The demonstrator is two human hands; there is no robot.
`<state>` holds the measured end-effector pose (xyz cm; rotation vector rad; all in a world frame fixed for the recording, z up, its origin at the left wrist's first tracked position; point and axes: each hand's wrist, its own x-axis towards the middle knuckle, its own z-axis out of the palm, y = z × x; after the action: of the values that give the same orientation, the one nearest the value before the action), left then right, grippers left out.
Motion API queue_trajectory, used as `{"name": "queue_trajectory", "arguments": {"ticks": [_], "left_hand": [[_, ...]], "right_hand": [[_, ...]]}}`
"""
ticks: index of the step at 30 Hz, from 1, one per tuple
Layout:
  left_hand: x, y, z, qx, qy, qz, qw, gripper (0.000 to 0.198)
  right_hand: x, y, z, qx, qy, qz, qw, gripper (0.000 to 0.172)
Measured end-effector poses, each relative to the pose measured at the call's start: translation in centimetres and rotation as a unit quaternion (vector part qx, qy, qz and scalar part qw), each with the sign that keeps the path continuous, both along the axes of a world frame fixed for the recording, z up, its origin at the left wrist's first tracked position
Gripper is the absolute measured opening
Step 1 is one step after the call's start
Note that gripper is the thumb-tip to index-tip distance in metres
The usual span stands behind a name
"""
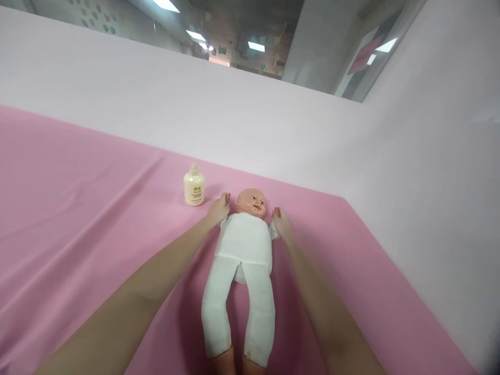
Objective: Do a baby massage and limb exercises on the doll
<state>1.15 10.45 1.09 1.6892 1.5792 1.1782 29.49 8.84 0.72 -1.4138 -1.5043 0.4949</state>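
Observation:
A baby doll (244, 237) with a white cloth body lies on its back on the pink cover (117, 208), its head at the far end and its feet toward me. My left hand (219, 209) is closed around the doll's arm on the left, beside its head. On the other side, my right hand (282, 224) is closed around the other arm, level with the shoulder. Both of the doll's arms are bent upward and mostly hidden by my fingers. A pale yellow lotion bottle (194, 188) stands upright just left of my left hand, not touching it.
Behind the pink surface rises a white wall (234, 125), which also runs along the right side (429, 182). Above it is a window (234, 36) with ceiling lights and coloured decorations showing in it. Creases (89, 229) run across the cover at the left.

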Motion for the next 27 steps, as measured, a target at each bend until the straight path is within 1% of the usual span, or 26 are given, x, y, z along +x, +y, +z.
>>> {"name": "queue_trajectory", "arguments": {"ticks": [2,4,6,7,10,12,14,16,18,19,21,23,25,27], "left_hand": [[-0.1,-0.9,0.4,0.022,-0.015,-0.005,1.000,0.050],[-0.2,-2.3,0.7,0.068,-0.040,-0.019,0.997,0.057],[-0.6,-4.1,0.8,0.144,-0.072,-0.047,0.986,0.062],[-0.8,-5.0,0.8,0.170,-0.069,-0.060,0.981,0.062],[-1.8,-7.5,0.4,0.225,0.013,-0.113,0.968,0.059],[-2.4,-8.5,-0.1,0.262,0.087,-0.158,0.948,0.054],[-2.8,-9.1,-0.8,0.304,0.154,-0.194,0.920,0.049],[-3.1,-9.3,-1.4,0.341,0.209,-0.216,0.891,0.046],[-3.2,-9.5,-2.0,0.360,0.243,-0.228,0.872,0.046],[-3.3,-9.6,-2.2,0.363,0.252,-0.231,0.867,0.046],[-3.4,-9.7,-2.5,0.360,0.257,-0.230,0.867,0.047],[-3.4,-9.4,-2.5,0.339,0.255,-0.223,0.878,0.047],[-3.3,-8.8,-2.2,0.300,0.247,-0.204,0.898,0.048],[-3.0,-7.7,-1.6,0.257,0.225,-0.167,0.925,0.051]], "right_hand": [[-0.2,-1.0,0.6,-0.004,0.011,-0.004,1.000,0.051],[-0.4,-2.5,1.4,0.011,0.025,0.004,1.000,0.057],[-0.6,-4.5,1.9,0.068,0.035,0.042,0.996,0.061],[-0.7,-5.6,2.0,0.098,0.027,0.065,0.993,0.062],[-0.5,-8.2,1.5,0.176,-0.055,0.099,0.978,0.062],[-0.2,-9.4,0.8,0.222,-0.144,0.108,0.958,0.061],[0.1,-10.0,0.1,0.268,-0.220,0.108,0.932,0.059],[0.3,-10.6,-0.4,0.308,-0.266,0.114,0.907,0.059],[0.4,-11.1,-0.5,0.319,-0.288,0.136,0.892,0.059],[0.4,-11.4,-0.6,0.313,-0.294,0.149,0.891,0.058],[0.5,-11.8,-0.6,0.285,-0.294,0.164,0.897,0.056],[0.4,-11.7,-0.7,0.253,-0.278,0.152,0.914,0.057],[0.3,-10.9,-0.7,0.218,-0.250,0.125,0.935,0.061],[0.1,-9.5,-0.7,0.183,-0.224,0.103,0.952,0.066]]}}
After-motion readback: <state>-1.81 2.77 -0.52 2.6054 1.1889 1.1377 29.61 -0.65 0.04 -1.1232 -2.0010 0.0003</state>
